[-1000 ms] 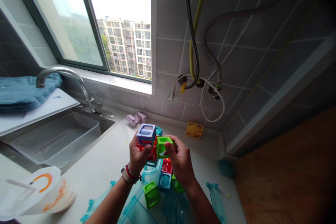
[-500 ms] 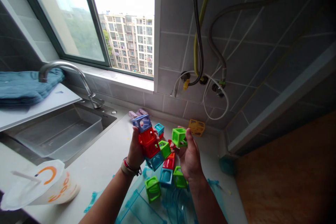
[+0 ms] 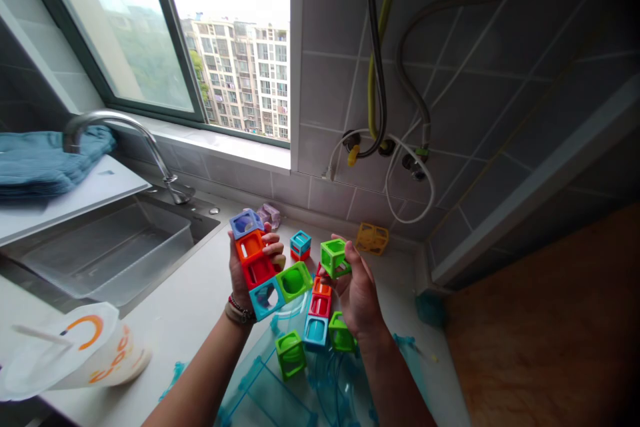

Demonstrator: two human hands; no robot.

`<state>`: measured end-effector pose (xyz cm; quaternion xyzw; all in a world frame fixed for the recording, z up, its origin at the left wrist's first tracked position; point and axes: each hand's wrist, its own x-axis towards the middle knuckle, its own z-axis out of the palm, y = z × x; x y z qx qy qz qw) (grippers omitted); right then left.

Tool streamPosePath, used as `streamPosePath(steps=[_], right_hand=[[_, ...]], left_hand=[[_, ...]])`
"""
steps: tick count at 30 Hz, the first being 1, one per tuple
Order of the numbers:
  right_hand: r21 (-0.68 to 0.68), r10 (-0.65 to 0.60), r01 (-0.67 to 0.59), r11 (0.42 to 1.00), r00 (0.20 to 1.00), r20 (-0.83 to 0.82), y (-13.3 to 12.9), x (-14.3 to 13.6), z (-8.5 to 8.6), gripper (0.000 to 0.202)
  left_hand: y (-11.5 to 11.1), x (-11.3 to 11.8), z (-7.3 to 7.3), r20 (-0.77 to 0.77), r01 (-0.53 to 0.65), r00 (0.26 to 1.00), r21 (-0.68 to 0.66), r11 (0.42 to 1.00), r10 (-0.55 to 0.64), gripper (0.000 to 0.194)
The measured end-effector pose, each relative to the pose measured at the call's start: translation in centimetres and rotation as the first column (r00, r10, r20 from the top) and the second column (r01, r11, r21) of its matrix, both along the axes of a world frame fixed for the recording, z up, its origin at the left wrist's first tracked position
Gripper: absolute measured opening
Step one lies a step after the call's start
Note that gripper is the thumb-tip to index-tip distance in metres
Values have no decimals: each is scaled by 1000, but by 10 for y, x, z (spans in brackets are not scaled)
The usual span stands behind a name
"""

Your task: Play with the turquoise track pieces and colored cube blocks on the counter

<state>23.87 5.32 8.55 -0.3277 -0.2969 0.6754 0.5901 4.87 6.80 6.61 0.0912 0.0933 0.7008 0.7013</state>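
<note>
My left hand [image 3: 240,273] is wrapped round a joined row of hollow cube blocks [image 3: 259,271]: purple, two red-orange and blue, with a green one sticking out from the blue end. Between the thumb and fingers of my right hand [image 3: 359,290] is a single green cube block [image 3: 334,256], apart from the row. Below, on the counter, lie a stacked line of orange, red and blue blocks [image 3: 319,307] and loose green blocks [image 3: 291,354], [image 3: 341,333], the latter partly behind my right hand. A blue-and-red block pair [image 3: 301,245] stands farther back.
Clear blue plastic pieces [image 3: 273,390] spread under my forearms. Yellow blocks [image 3: 373,239] and purple blocks [image 3: 269,215] sit near the wall. At left are a lidded cup [image 3: 85,350] with a straw, a sink [image 3: 205,217] with a faucet [image 3: 150,140], and hoses above.
My left hand has shifted left and turned the block row, so its open faces show and the green block points right. My right hand, still holding its green block, has barely moved.
</note>
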Motion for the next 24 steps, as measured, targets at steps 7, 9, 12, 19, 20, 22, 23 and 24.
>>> streamPosePath(steps=[7, 9, 12, 19, 20, 22, 23, 24], right_hand=[[50, 27, -29, 998, 999, 47, -1, -4, -2, 52], [118, -13, 0, 993, 994, 105, -1, -4, -1, 57], [242, -56, -4, 970, 969, 239, -3, -3, -1, 64], [548, -340, -59, 834, 728, 595, -9, 5, 3, 70], [588, -402, -85, 804, 652, 643, -10, 5, 4, 65], [631, -478, -154, 760, 526, 704, -11, 5, 5, 56], [632, -486, -183, 753, 493, 722, -12, 5, 5, 52], [622, -482, -203, 756, 472, 739, -13, 4, 5, 46]], left_hand=[[6, -6, -11, 127, -2, 992, -26, 1000, 6, 50], [6, -6, -13, 105, -4, 994, -15, 1000, 6, 50], [7, -7, -14, 104, 6, 995, -11, 1000, -5, 51], [10, -10, -11, 63, -99, 994, 76, 992, 94, 60], [10, -11, -10, 16, -129, 992, 105, 986, 128, 61], [9, -14, -8, -88, -161, 980, 159, 974, 176, 62], [9, -15, -7, -138, -163, 972, 183, 969, 190, 61], [8, -16, -6, -184, -160, 963, 203, 966, 199, 61]])
